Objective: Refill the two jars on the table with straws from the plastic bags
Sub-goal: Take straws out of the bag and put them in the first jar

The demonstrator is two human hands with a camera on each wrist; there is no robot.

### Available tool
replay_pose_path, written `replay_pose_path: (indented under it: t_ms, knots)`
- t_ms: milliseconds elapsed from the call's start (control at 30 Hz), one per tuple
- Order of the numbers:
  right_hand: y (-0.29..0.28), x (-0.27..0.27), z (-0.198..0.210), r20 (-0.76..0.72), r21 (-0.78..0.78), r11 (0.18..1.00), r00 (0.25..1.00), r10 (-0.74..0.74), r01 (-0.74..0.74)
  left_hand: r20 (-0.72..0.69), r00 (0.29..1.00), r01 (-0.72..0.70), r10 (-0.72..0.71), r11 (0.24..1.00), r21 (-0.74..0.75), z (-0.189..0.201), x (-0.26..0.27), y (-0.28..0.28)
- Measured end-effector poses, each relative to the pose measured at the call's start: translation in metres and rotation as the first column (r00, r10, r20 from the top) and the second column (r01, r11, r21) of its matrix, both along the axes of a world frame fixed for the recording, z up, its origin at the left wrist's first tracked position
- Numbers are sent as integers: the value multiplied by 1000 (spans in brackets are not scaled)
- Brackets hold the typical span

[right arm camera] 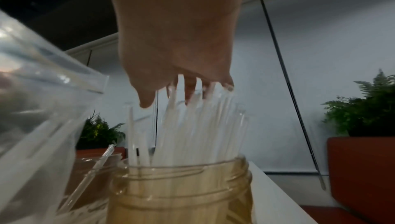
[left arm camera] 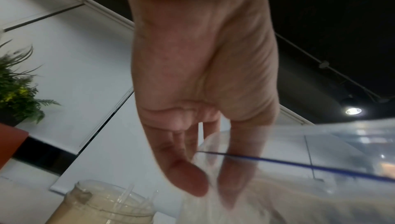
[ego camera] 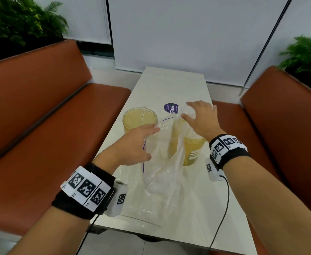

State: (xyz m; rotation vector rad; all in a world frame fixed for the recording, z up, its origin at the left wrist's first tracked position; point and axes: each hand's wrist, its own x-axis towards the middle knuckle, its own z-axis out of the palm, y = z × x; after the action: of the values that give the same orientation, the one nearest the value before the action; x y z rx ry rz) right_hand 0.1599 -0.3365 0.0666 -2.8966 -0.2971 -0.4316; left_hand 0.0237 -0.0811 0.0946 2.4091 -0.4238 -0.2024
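Left hand (ego camera: 135,144): is reaching forward, fingers pinching the clear plastic bag (ego camera: 162,162) near its mouth.
Right hand (ego camera: 201,118): is hovering palm down, fingers spread and relaxed, touching the straws (right arm camera: 192,126).
Straws: are standing in the right jar (right arm camera: 181,193) on the table (ego camera: 169,85).

Two jars on table (ego camera: 171,83): left jar (ego camera: 139,118), right jar (ego camera: 193,150) behind bag (ego camera: 160,162).

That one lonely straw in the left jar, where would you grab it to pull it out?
Pinch the straw by its top end, coming straight down from above. It leans against the rim of the left jar with its tip poking above the mouth, while the lower part sits inside the walls, so I'd judge only the top is reachable. The left hand is nearest.
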Motion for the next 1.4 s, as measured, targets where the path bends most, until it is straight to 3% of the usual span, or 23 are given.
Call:
replay_pose_path:
  t_ms: [100, 200, 233, 300, 367, 400, 467, 533, 667, 833, 967, 1100, 1233, 1400]
  knots:
    - [2, -5, 15, 244, 98, 995, 970, 8, -33, -10, 999, -53, 52, 992, -114, -2, -2, -1]
    - [23, -31, 49, 437, 263, 921, 886, 152, -288, -27, 991, -134, 131, 976, -173, -4, 1, -3]
    - [33, -41, 61, 388, 326, 865, 889, 245, -381, -26, 990, -143, 140, 975, -168, -4, 1, -3]
    - [54, -64, 80, 43, 392, 816, 894, 445, -425, 7, 991, -128, 130, 980, -152, -3, 1, -7]
    - [72, -77, 80, -420, 307, 859, 752, 508, -409, 34, 993, -109, 116, 983, -150, -3, 1, -9]
    - [79, -82, 75, -568, 186, 877, 680, 464, -443, 31, 993, -109, 115, 983, -150, -4, 1, -9]
    - [92, -90, 61, -702, -33, 843, 613, 362, -536, 7, 994, -106, 109, 981, -160, -5, 1, -7]
    - [99, -98, 47, -771, -144, 806, 575, 272, -575, -16, 992, -123, 122, 975, -183, -6, 0, -6]
    - [102, -103, 20, -837, -154, 790, 503, 215, -594, -8, 990, -138, 139, 967, -217, -10, -3, 0]
    - [96, -95, 4, -777, -108, 854, 578, 247, -509, 7, 988, -151, 155, 970, -188, -16, -5, 8]
    - [87, -91, 12, -671, 192, 910, 627, 396, -369, -4, 979, -202, 206, 958, -205, -18, -6, 11]
    - [82, -91, 25, -512, 310, 890, 731, 452, -333, -189, 958, -270, 215, 895, -356, -25, -5, 8]
    - [86, -96, 59, -424, 372, 874, 780, 460, -313, -109, 968, -248, 225, 915, -319, -38, -5, -3]
    - [101, -106, 100, -337, 559, 787, 796, 504, -262, -16, 948, -296, 317, 864, -407, -45, -2, -24]
